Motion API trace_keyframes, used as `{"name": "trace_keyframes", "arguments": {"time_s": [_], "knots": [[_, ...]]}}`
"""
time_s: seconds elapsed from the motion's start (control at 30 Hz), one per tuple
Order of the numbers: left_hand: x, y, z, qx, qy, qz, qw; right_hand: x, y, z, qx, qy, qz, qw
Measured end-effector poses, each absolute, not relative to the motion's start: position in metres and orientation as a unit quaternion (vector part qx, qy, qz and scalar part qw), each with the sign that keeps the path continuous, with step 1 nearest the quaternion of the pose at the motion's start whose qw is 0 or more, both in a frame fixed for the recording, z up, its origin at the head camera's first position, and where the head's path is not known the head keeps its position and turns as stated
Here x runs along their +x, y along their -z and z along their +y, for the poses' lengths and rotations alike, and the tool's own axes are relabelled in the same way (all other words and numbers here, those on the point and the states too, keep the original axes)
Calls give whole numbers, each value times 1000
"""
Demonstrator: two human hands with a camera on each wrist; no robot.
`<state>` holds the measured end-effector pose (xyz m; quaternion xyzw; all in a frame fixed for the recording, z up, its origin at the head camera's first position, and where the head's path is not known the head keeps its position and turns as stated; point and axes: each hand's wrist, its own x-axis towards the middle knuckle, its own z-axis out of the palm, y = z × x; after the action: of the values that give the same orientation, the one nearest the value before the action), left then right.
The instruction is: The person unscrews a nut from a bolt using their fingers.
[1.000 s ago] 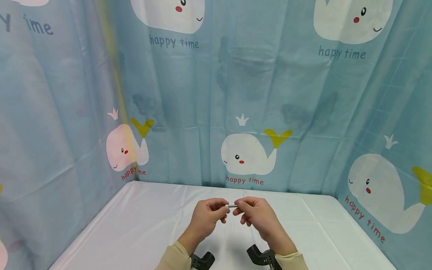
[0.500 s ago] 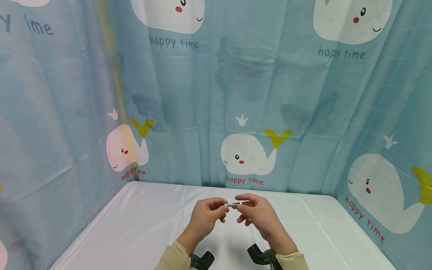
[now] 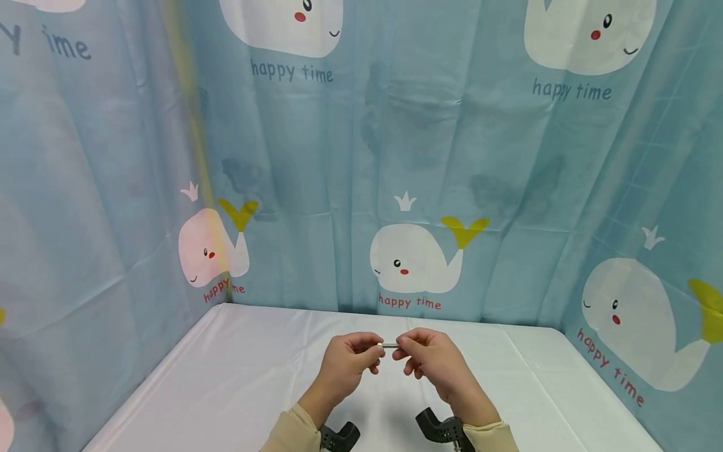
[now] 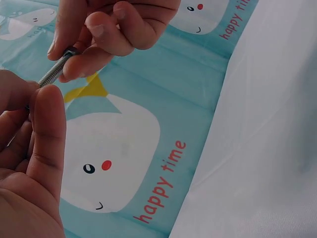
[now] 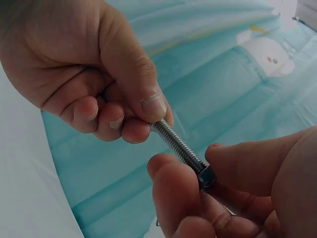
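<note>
A silvery threaded bolt (image 3: 390,345) is held level between the two hands, above the table. My left hand (image 3: 342,365) pinches one end of it between thumb and fingers, which hide that end. At the other end, the thumb and index finger of my right hand (image 3: 433,364) grip a dark end piece (image 5: 206,177); whether this is a nut or the bolt's head, I cannot tell. Bare threads of the bolt (image 5: 178,145) show between the two grips. In the left wrist view the bolt (image 4: 54,72) slants up toward the right hand.
A white cloth covers the table (image 3: 226,383) below the hands. Blue curtains (image 3: 316,251) printed with whales stand at the back and on both sides. Black wrist mounts (image 3: 341,435) sit at both cuffs.
Half a second ago the right index finger was lifted and the right fingers were spread more; now thumb and index finger are together on the bolt's end. The left hand has barely moved.
</note>
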<state>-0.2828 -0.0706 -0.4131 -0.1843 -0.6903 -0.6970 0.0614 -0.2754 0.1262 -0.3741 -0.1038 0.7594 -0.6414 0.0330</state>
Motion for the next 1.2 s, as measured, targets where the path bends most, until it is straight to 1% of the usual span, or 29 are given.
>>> {"name": "trace_keyframes", "arguments": {"time_s": [0.43,0.7,0.9,1.07,1.2], "knots": [[-285,412,-73,-178,700,-689,66,-275,371,128,-127,655,745,-8],[-283,409,-74,-166,714,-678,65,-278,374,131,-116,694,710,-8],[-287,415,-78,-121,719,-681,59,-286,382,140,-74,735,674,-14],[-291,421,-85,-70,712,-697,47,-298,390,151,-49,748,661,-2],[-294,424,-92,-47,689,-722,44,-311,400,165,-22,751,660,9]]}}
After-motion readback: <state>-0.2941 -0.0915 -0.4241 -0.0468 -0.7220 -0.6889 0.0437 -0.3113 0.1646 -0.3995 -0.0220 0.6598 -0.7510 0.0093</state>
